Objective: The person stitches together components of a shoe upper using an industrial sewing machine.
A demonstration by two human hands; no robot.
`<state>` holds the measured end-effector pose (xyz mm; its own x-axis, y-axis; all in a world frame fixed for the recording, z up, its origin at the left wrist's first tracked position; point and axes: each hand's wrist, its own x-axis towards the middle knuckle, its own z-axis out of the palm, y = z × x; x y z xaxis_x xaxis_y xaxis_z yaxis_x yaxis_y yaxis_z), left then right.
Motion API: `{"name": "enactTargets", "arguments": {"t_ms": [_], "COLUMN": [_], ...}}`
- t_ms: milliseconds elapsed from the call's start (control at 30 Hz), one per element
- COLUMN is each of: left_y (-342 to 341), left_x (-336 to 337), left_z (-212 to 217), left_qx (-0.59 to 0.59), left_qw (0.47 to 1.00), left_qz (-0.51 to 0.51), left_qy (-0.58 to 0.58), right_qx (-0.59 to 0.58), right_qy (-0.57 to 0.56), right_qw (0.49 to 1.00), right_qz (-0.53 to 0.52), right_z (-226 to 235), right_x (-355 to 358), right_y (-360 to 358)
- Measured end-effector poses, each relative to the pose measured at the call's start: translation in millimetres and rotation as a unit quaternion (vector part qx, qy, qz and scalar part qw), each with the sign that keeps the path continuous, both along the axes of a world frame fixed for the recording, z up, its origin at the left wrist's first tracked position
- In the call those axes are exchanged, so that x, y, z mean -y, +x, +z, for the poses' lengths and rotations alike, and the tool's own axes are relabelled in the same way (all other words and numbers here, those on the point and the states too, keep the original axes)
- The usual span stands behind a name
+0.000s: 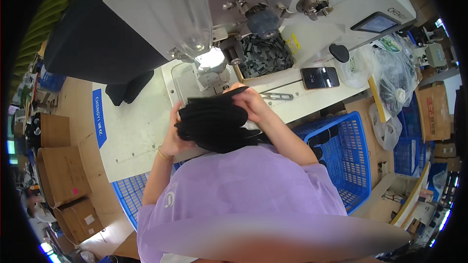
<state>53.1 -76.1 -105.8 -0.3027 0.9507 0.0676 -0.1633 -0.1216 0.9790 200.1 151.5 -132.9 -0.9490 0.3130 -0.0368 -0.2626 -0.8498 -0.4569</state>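
Observation:
A thick bundle of folded black fabric pieces [214,124] is held against my chest at the table's front edge. My left hand [176,129] is wrapped round the bundle's left side. My right hand [251,103] has its fingers closed on the bundle's upper right, where one black piece sticks out toward the right. The fingertips of both hands are partly hidden by the fabric. Just beyond the bundle is the lit needle area of a sewing machine [212,70]. A pair of thread snips [278,96] lies to the right of my right hand.
A box of small dark grey tabs [265,56] stands beside the machine head. Farther right lie a phone [320,78] and clear plastic bags [392,73]. Black fabric [129,87] rests at the table's left. Blue baskets [358,165] and cardboard boxes [63,175] flank the table below.

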Motion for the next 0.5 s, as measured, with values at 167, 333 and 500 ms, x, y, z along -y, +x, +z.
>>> {"name": "enactTargets", "arguments": {"t_ms": [167,333,500], "left_y": [-2.3,-8.1,13.3], "left_x": [-5.5,-2.5,-2.5], "left_z": [15.8,20.2,14.5], "left_qx": [-0.095,-0.136,-0.155], "left_qw": [0.995,0.987,0.988], "left_qz": [-0.017,-0.066,0.006], "left_qy": [-0.026,-0.05,0.012], "right_qx": [0.172,-0.05,0.076], "right_qy": [0.178,0.302,0.522], "right_qw": [0.967,0.942,0.841], "right_qz": [0.058,-0.138,-0.122], "right_z": [10.2,46.4,13.1], "right_x": [10.0,1.2,41.1], "right_y": [-2.7,41.4,86.2]}}
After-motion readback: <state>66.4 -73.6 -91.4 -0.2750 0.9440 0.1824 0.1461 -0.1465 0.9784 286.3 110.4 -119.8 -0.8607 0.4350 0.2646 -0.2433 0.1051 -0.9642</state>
